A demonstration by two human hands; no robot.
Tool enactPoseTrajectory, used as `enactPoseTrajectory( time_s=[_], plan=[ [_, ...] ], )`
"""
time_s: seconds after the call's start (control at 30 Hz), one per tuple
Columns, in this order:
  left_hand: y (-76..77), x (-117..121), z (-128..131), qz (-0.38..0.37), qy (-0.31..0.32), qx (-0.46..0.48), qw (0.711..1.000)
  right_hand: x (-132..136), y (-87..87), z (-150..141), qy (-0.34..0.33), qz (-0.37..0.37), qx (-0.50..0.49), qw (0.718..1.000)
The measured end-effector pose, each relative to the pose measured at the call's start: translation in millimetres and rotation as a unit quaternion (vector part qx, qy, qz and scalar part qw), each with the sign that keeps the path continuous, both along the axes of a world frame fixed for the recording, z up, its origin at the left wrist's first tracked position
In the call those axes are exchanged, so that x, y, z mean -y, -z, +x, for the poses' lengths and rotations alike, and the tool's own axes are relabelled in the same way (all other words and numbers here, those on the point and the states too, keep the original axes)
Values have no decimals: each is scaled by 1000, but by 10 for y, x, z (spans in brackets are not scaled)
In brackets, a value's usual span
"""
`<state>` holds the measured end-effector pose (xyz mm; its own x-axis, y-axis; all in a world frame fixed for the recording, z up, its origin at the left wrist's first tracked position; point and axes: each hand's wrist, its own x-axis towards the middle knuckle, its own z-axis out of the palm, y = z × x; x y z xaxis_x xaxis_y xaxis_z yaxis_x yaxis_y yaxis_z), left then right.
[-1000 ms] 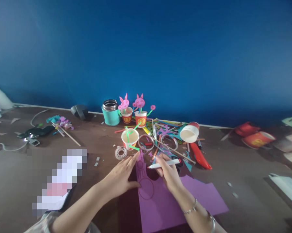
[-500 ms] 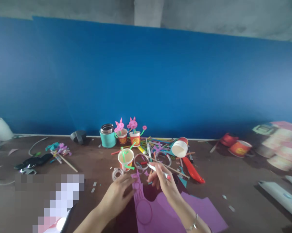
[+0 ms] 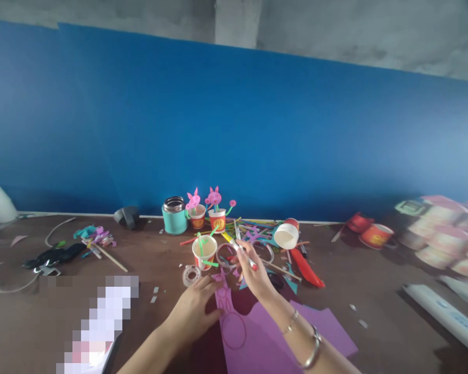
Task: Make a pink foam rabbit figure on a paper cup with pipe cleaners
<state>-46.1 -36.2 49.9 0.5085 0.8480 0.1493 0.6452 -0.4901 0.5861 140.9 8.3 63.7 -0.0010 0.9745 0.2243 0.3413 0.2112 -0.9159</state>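
My left hand (image 3: 197,306) lies with its fingers spread along the left edge of a purple paper sheet (image 3: 272,332), on which circles and ear shapes are drawn in red. My right hand (image 3: 257,275) is closed round a white marker with a red end (image 3: 251,263), held above the sheet's far side. Its fingertips are over the clutter near a clear tape roll (image 3: 226,256) and a yellow marker (image 3: 228,238). In front of my left hand stand a paper cup with green straws (image 3: 204,251) and a small tape roll (image 3: 191,276).
Two cups with pink animal faces (image 3: 217,220) stand by a turquoise flask (image 3: 175,215). A tipped cup (image 3: 287,235), a red packet (image 3: 307,267) and loose straws lie to the right. A blurred-out phone-like object (image 3: 101,322) is at left, stacked cups (image 3: 448,231) at far right.
My right hand has moved forward from the drawn shapes to the clutter, with the marker tilting differently. My left hand stays on the sheet. The view has tipped up.
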Motion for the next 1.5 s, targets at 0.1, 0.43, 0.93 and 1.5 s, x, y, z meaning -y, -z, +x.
enactPoseTrajectory(
  time_s=[0.1, 0.43, 0.93, 1.5],
  plan=[
    [38, 18, 36, -26, 2, -35, 999, 153, 62, 33, 50, -68, -126, 988],
    [28, 25, 43, -45, 4, -54, 998, 371, 369, 13, -67, -155, -89, 982],
    [66, 19, 30, -42, 13, -47, 998, 417, 422, 6, -103, -124, 13, 987],
    [95, 14, 28, -27, 17, -51, 998, 413, 401, -26, -77, -110, 33, 990]
  ],
)
